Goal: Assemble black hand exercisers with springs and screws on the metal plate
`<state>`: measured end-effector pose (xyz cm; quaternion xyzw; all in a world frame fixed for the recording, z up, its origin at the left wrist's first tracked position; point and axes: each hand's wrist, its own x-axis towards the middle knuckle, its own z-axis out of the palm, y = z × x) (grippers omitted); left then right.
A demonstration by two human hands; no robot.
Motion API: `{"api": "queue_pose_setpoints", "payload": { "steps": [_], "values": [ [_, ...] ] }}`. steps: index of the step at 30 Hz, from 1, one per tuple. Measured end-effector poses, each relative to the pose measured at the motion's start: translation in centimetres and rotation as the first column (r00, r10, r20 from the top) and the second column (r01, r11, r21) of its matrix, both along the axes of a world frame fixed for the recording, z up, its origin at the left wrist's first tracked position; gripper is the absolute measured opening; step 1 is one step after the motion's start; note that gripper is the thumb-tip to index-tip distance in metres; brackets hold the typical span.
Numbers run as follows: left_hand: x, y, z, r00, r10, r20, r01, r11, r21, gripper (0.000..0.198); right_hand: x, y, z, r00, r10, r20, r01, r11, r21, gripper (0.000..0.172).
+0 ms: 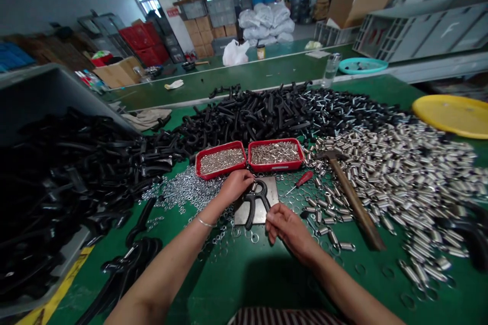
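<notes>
A black plastic grip part [256, 204] lies on a small grey metal plate [273, 193] on the green table. My left hand [236, 185] is closed on the part's upper end. My right hand [285, 226] has its fingers pinched at the part's lower right arm, on something too small to make out. Two red trays [221, 160] [275, 153] of small metal pieces stand just behind the plate. Loose washers [186, 188] lie scattered around the plate.
A hammer [353, 198] and a red-handled screwdriver [303, 180] lie to the right. A heap of silver springs [400, 162] fills the right side, black plastic parts [259, 111] the back and left. A yellow dish [453, 114] sits far right, a grey bin [38, 91] at left.
</notes>
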<state>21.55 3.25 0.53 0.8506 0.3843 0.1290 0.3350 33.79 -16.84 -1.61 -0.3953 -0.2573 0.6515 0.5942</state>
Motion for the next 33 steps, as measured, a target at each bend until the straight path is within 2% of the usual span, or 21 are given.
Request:
{"api": "queue_pose_setpoints", "payload": {
  "steps": [6, 10, 12, 15, 17, 19, 21, 23, 24, 26, 27, 29, 30, 31, 32, 33],
  "values": [
    [0.3, 0.3, 0.3, 0.998, -0.015, -0.054, 0.016, 0.999, 0.035, 0.015, 0.0, 0.0, -0.1, 1.0, 0.003, -0.016, -0.003, 1.0, 0.007, 0.027],
    [0.7, -0.2, 1.1, 0.982, -0.067, -0.176, 0.102, 0.974, 0.2, 0.013, 0.0, 0.0, -0.2, 1.0, 0.004, 0.014, -0.004, 1.0, 0.014, 0.025],
    [1.0, -0.8, 1.5, 0.952, -0.099, -0.291, 0.207, 0.907, 0.368, 0.015, 0.0, -0.1, -0.3, 1.0, 0.006, 0.024, -0.006, 1.0, 0.013, 0.025],
    [1.4, -2.0, 1.7, 0.883, -0.114, -0.456, 0.397, 0.701, 0.593, 0.017, -0.3, -0.1, -0.2, 0.999, 0.008, 0.046, -0.009, 1.0, 0.009, 0.027],
    [1.6, -2.7, 1.6, 0.85, -0.115, -0.514, 0.475, 0.59, 0.653, 0.016, -0.6, -0.1, 0.3, 0.996, 0.022, 0.088, -0.022, 1.0, 0.008, 0.028],
    [1.7, -3.1, 1.3, 0.834, -0.103, -0.542, 0.504, 0.541, 0.674, 0.016, -0.2, -0.2, 1.1, 0.984, 0.054, 0.172, -0.056, 0.998, 0.004, 0.028],
    [1.8, -3.0, 1.2, 0.822, -0.101, -0.56, 0.524, 0.517, 0.676, 0.018, 1.4, -0.2, 2.3, 0.944, 0.062, 0.325, -0.064, 0.998, -0.005, 0.027],
    [2.0, -2.5, 1.3, 0.814, -0.12, -0.568, 0.54, 0.517, 0.664, 0.018, 4.4, -0.3, 3.3, 0.825, -0.005, 0.565, 0.01, 1.0, -0.006, 0.025],
    [2.1, -2.2, 1.4, 0.812, -0.131, -0.568, 0.542, 0.529, 0.653, 0.018, 6.4, -0.3, 3.7, 0.712, -0.06, 0.699, 0.075, 0.997, 0.01, 0.024],
    [2.4, -1.5, 1.9, 0.811, -0.154, -0.565, 0.54, 0.57, 0.619, 0.015, 10.9, -0.5, 4.0, 0.38, -0.158, 0.911, 0.2, 0.976, 0.086, 0.022],
    [2.5, -1.2, 2.2, 0.809, -0.167, -0.564, 0.54, 0.592, 0.599, 0.014, 13.2, -0.7, 4.0, 0.206, -0.181, 0.962, 0.236, 0.963, 0.131, 0.022],
    [2.7, -0.7, 2.8, 0.801, -0.188, -0.569, 0.546, 0.62, 0.563, 0.014, 17.3, -1.4, 3.4, -0.092, -0.16, 0.983, 0.244, 0.953, 0.178, 0.024],
    [2.8, -0.6, 3.0, 0.794, -0.194, -0.576, 0.552, 0.627, 0.549, 0.015, 18.9, -1.8, 3.0, -0.201, -0.127, 0.971, 0.236, 0.956, 0.174, 0.025],
    [2.9, -0.5, 3.3, 0.786, -0.198, -0.586, 0.56, 0.631, 0.538, 0.016, 20.1, -2.2, 2.5, -0.271, -0.086, 0.959, 0.232, 0.961, 0.152, 0.026],
    [3.1, -0.5, 3.5, 0.775, -0.202, -0.599, 0.57, 0.631, 0.526, 0.017, 21.0, -2.6, 2.0, -0.304, -0.045, 0.952, 0.234, 0.965, 0.121, 0.028],
    [3.3, -0.6, 3.7, 0.76, -0.212, -0.614, 0.588, 0.627, 0.512, 0.018, 21.5, -2.9, 1.5, -0.302, -0.009, 0.953, 0.247, 0.965, 0.087, 0.028]
  ]
}}
